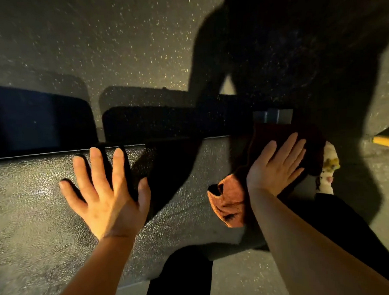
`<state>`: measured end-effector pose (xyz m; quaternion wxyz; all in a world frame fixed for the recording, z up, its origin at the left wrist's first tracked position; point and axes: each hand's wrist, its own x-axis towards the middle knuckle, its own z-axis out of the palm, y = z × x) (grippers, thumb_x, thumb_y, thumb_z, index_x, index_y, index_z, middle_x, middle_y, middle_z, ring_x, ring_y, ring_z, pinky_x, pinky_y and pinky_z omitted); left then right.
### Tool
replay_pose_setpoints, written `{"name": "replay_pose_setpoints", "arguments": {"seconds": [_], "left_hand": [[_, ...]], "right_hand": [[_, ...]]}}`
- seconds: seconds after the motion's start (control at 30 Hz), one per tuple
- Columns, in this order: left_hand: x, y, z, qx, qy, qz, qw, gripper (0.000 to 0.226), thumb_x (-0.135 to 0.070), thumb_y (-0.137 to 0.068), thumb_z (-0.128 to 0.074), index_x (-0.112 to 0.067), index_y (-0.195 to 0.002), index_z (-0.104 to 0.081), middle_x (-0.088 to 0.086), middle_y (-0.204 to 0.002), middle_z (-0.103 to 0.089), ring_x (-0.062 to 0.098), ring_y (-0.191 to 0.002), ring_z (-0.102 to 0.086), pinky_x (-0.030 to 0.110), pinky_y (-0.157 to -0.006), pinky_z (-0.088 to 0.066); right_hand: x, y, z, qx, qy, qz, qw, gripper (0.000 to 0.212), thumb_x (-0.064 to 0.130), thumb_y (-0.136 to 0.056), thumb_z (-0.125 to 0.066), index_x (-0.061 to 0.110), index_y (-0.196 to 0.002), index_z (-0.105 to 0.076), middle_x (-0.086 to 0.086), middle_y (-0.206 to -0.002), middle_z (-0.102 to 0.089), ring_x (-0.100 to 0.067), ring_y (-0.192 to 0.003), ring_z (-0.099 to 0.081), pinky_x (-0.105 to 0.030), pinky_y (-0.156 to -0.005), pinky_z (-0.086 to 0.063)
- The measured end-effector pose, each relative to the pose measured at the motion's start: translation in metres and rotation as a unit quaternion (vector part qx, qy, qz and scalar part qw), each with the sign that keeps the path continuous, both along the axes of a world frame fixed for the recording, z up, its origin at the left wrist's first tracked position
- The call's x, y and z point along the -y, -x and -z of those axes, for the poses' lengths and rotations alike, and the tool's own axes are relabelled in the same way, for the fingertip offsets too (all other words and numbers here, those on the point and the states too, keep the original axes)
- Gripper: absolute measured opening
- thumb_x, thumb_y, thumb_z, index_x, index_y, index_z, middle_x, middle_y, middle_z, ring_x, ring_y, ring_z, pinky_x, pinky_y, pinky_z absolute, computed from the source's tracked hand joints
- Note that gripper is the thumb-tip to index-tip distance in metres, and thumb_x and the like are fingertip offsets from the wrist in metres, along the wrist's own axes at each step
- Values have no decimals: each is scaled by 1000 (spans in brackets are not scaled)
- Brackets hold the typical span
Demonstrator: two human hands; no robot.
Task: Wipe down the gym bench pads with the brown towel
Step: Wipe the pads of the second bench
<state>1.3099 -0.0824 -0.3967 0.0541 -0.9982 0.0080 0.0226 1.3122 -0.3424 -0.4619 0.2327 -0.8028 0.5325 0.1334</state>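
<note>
A black textured gym bench pad (34, 201) fills the lower left and middle of the head view. My left hand (105, 192) lies flat on it with fingers spread and nothing in it. My right hand (278, 165) presses flat on the brown towel (228, 202) at the pad's right end. The towel is bunched under my palm; its far part is in deep shadow and hangs over the pad's edge.
Beyond the pad lie two dark bench parts (36, 119) over a speckled grey floor (93, 40). A grey metal bracket (273, 116) sits just past the towel. A yellow bar (387, 141) is at the right edge. My dark-trousered legs (341, 218) and a light sock (329, 162) stand beside the bench.
</note>
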Motion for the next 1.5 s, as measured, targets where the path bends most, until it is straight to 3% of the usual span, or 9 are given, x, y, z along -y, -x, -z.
{"name": "replay_pose_setpoints", "arguments": {"seconds": [0.17, 0.33, 0.67, 0.83, 0.93, 1.2, 1.3, 1.4, 1.5], "left_hand": [[1, 1, -1, -12, 15, -16, 1000, 66, -46, -94, -41, -16, -152, -32, 21, -159, -27, 42, -148, -15, 66, -115, -7], [1, 0, -3, -19, 22, -10, 1000, 65, -45, -95, -42, -15, -152, -33, 19, -159, -26, 41, -148, -14, 67, -114, -9], [3, -3, -5, -10, 39, -11, 999, 64, -46, -98, -43, -19, -154, -27, 18, -161, -24, 42, -149, -14, 62, -116, -4], [7, -4, -7, -33, 42, -15, 998, 67, -47, -96, -41, -21, -155, -24, 17, -163, -19, 41, -151, -10, 66, -116, -5], [6, -5, -6, -31, 29, -10, 999, 67, -46, -95, -39, -20, -155, -23, 19, -163, -18, 43, -151, -10, 68, -115, -5], [8, -8, -4, -30, 20, -3, 999, 68, -47, -94, -36, -23, -156, -20, 18, -164, -14, 41, -151, -5, 67, -116, -1], [7, -6, -3, -18, 13, 1, 1000, 66, -47, -97, -36, -23, -156, -21, 17, -164, -16, 41, -151, -7, 65, -116, -1], [7, -7, -5, -14, 33, 7, 999, 64, -47, -99, -37, -22, -156, -24, 17, -164, -17, 40, -152, -7, 65, -116, 0], [-1, -5, -12, -5, 87, 34, 996, 59, -44, -101, -41, -20, -154, -33, 17, -163, -22, 38, -151, -10, 60, -118, -1]], "right_hand": [[-46, 81, -18, -43, -9, 68, 997, 83, 63, -88, -2, 20, -157, -15, -4, -166, -9, -23, -152, -5, -48, -120, 1], [-44, 84, -14, -90, -3, 74, 993, 94, 65, -81, 4, 15, -157, -16, -2, -166, -1, -22, -152, 2, -50, -120, 2], [-41, 82, -12, -102, -25, 59, 993, 60, 49, -105, -19, 26, -158, -4, 1, -166, 8, -19, -152, 9, -52, -119, 8], [-15, 92, -10, -58, -27, -81, 995, 69, 59, -93, -10, 33, -156, 1, 3, -166, 8, -17, -152, 10, -56, -117, 9], [19, 68, -1, -24, -14, -132, 991, 66, 59, -98, -15, 34, -157, -2, 7, -166, 9, -15, -152, 9, -61, -115, 7], [19, 40, 10, -19, 9, -11, 1000, 60, 55, -103, -15, 33, -158, -1, 8, -166, 7, -12, -152, 7, -55, -120, 6], [-7, 60, -3, -32, 7, -56, 998, 61, 52, -104, -15, 27, -158, -4, 1, -166, 8, -18, -152, 8, -55, -121, 4], [-52, 80, -23, -30, 3, -168, 985, 64, 52, -100, -13, 21, -155, -24, -6, -166, 7, -25, -152, 8, -60, -119, 2], [-118, 102, -43, 83, 3, -406, 910, 49, 50, -95, -27, 24, -130, -48, -11, -164, -15, -32, -151, -8, -68, -112, -4]]}}
